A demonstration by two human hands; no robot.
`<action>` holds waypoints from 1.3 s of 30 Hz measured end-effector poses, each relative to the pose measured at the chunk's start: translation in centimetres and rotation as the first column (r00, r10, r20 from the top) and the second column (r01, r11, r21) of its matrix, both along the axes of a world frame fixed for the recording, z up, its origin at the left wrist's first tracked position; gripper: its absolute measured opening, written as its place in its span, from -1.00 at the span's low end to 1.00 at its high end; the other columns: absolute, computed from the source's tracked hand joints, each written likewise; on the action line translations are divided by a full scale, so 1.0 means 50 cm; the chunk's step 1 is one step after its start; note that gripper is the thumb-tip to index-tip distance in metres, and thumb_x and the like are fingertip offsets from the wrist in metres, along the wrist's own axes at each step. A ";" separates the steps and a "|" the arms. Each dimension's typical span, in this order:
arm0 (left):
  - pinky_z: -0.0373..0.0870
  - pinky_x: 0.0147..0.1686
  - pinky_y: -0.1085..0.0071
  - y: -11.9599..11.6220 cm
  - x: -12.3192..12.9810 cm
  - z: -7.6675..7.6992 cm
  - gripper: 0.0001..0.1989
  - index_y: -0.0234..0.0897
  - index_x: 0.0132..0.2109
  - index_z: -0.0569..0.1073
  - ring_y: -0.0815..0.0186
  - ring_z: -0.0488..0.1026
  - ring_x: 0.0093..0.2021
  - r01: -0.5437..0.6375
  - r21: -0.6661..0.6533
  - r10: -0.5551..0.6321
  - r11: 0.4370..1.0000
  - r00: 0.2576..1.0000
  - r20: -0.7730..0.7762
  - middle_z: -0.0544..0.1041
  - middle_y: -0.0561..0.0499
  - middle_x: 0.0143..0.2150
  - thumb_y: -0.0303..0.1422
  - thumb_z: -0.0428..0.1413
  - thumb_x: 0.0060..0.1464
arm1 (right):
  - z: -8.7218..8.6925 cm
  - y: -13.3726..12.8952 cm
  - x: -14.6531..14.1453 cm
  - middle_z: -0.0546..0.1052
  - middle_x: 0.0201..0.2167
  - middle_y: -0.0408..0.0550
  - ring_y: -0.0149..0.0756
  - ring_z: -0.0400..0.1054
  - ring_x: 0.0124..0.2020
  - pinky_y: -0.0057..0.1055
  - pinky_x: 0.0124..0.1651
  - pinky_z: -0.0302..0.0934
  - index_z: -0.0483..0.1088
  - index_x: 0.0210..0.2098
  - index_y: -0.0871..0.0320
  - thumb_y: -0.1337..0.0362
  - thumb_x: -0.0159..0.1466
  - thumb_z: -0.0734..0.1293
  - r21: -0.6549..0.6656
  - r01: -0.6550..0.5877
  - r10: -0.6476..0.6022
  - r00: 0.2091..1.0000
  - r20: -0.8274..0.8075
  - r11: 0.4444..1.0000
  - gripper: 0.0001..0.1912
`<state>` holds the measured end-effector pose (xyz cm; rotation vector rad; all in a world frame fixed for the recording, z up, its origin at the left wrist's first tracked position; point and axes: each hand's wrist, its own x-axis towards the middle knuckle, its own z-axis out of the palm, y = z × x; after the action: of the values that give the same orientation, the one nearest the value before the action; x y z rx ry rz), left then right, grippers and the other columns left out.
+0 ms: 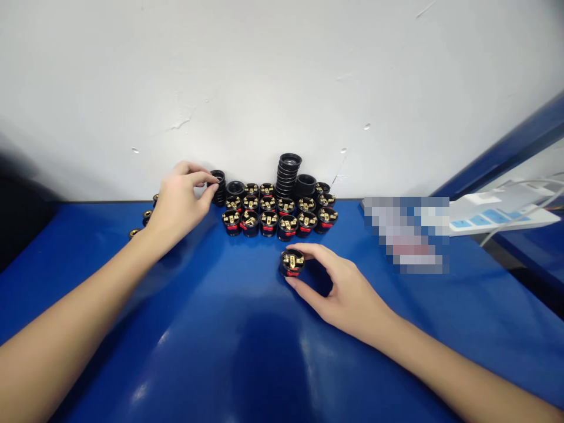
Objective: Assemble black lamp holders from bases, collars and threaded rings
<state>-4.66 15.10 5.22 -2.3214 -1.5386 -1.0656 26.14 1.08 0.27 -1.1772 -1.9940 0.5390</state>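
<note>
My right hand (352, 294) grips a round black electrical plug insert (292, 264) with brass contacts and a red tab, thumb and fingers on either side of it. The insert is upright, low over the blue table or resting on it; I cannot tell which. At the back, my left hand (181, 197) pinches the rim of the top black ring (217, 174) on a short stack by the wall. Just right of that stack, several similar inserts (268, 221) stand in rows, brass contacts up. A taller stack of black rings (289, 173) rises behind them.
Brass-topped parts (147, 216) show partly behind my left forearm. Black rings (305, 183) stand by the white wall (282, 76). On the right lie a blurred-out flat item (405, 235) and a white power strip (497, 217) with cables, near a blue post (497, 147).
</note>
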 end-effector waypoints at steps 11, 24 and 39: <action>0.60 0.22 0.11 -0.008 0.004 0.016 -0.86 -0.18 -0.13 0.74 0.09 0.66 0.04 -0.021 -0.039 0.024 0.999 0.997 0.072 0.69 -0.09 0.02 -0.35 0.26 0.28 | -0.001 0.002 0.000 0.71 0.05 -0.03 -0.12 0.67 0.06 -0.17 0.20 0.55 0.46 0.19 0.04 0.31 0.43 0.44 -0.014 0.005 -0.005 1.000 0.006 1.000 -0.65; 0.65 -0.03 0.28 -0.202 0.043 0.019 -0.85 -0.17 -0.05 0.66 0.21 0.62 -0.02 0.532 -0.197 -0.555 0.823 0.827 -0.087 0.65 -0.10 -0.03 -0.43 0.18 0.43 | 0.003 0.000 -0.003 0.71 0.06 0.02 -0.07 0.67 0.07 -0.09 0.20 0.56 0.46 0.18 0.04 0.32 0.43 0.44 0.001 0.001 -0.001 1.000 0.006 1.000 -0.66; 0.63 0.01 0.24 -0.109 0.012 0.043 -0.78 -0.25 -0.06 0.69 0.21 0.66 -0.11 0.418 -0.057 -0.421 0.907 0.888 -0.182 0.66 -0.10 -0.05 -0.38 0.12 0.46 | 0.002 0.000 -0.001 0.71 0.05 0.02 -0.07 0.67 0.06 -0.08 0.19 0.57 0.46 0.18 0.04 0.31 0.43 0.44 0.008 0.003 -0.003 1.000 0.012 1.000 -0.65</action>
<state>-4.05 9.66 7.36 -2.7512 -1.0011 -0.8717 26.10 1.10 0.37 -1.1814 -2.0025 0.5226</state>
